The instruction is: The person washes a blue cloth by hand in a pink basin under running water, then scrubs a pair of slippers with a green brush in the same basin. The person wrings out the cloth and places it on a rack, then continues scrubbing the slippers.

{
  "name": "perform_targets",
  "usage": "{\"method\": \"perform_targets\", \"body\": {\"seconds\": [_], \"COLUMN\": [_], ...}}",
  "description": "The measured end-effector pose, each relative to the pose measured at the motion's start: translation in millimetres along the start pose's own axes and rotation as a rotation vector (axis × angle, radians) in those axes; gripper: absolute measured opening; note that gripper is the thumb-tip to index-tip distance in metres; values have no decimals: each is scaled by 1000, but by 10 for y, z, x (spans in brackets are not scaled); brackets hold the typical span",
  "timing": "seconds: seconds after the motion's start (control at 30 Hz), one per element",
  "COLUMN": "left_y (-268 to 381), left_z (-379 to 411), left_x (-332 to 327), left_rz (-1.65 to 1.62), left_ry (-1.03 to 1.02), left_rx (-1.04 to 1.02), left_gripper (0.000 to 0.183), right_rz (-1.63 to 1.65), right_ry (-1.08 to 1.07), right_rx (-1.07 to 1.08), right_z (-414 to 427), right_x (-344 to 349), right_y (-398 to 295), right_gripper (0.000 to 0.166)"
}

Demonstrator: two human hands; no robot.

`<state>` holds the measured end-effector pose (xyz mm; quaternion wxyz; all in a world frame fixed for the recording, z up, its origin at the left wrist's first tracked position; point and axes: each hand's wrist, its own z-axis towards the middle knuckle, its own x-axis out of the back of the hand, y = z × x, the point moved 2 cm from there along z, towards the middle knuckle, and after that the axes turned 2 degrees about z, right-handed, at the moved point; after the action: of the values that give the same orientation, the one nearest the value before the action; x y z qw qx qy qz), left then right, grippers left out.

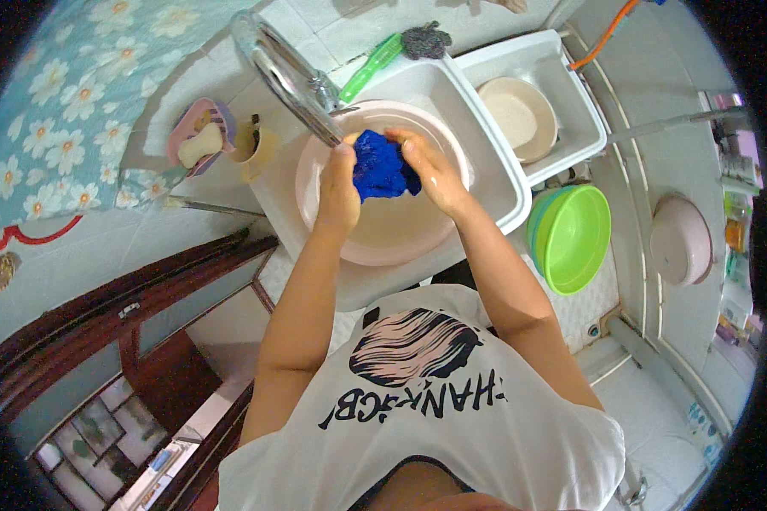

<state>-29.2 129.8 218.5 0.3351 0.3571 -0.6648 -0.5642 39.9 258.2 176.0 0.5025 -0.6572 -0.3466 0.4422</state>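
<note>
A wet, dark blue cloth point(380, 167) is held bunched between both hands, above a round pale pink basin point(383, 254) that holds cloudy water. My left hand point(340, 188) grips its left side, close under the spout of a chrome faucet point(294, 89). On the cloth's right side, my right hand point(436, 171) has its fingers curled over the edge and looks wet. The basin sits in a white sink point(508, 185). Whether water runs from the spout cannot be told.
Behind the basin lie a green brush point(374, 64) and a dark scouring pad point(426, 41). A soap bar point(200, 145) rests in a pink dish at left, beside a yellowish cup point(248, 156). At right are a beige basin point(518, 118) in a white tub and a green basin point(576, 239).
</note>
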Motion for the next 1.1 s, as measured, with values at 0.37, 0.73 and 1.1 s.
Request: {"method": "perform_targets", "body": {"seconds": [0.37, 0.73, 1.1], "left_y": [-144, -200, -22], "left_z": [33, -60, 25], "left_x": [486, 866, 825], "left_rz": [280, 285, 53], "left_ry": [63, 89, 32], "left_rx": [-162, 211, 124], "left_gripper": [36, 30, 24], "right_rz": [139, 221, -36], "right_ry": [-142, 33, -18], "right_rx": [-260, -97, -119], "right_z": [33, 86, 68], "right_x": [-292, -121, -314], "right_y": [-206, -327, -375], "right_gripper": [35, 36, 39]}}
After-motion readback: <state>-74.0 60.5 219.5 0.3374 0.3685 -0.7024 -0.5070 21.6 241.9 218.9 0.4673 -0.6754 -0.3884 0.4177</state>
